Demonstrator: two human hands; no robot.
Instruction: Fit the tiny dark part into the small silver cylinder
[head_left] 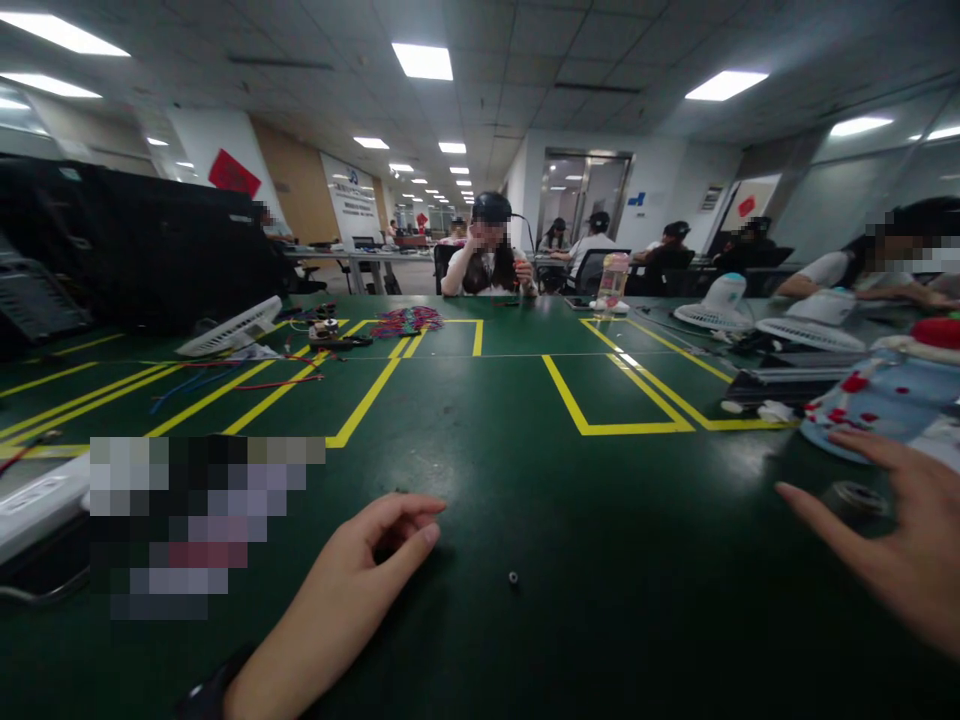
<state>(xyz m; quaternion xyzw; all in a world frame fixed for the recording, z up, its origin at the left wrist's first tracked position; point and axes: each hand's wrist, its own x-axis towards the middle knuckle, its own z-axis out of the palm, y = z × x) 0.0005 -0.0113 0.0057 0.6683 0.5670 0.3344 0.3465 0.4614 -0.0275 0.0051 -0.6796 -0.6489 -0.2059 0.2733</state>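
Note:
My left hand (360, 570) rests low over the green table (480, 450), left of the middle. Its fingers curl loosely, thumb and forefinger stand a little apart, and nothing shows between them. To its right lies a tiny round metal piece (513, 578) with a dark centre, perhaps a nut; neither hand touches it. At the right edge my right hand (900, 530) is spread open, thumb away from the fingers. Just behind it sits a short grey metal cylinder (855, 500), partly hidden, with contact unclear.
A blue container with red decoration (862, 400) stands at right, near white fans (802, 325). Yellow tape (367, 400) marks the table. A white power strip (41, 500) lies left; farther back are tangled wires (409, 320) and a pink bottle (613, 282). A person (491, 250) sits opposite.

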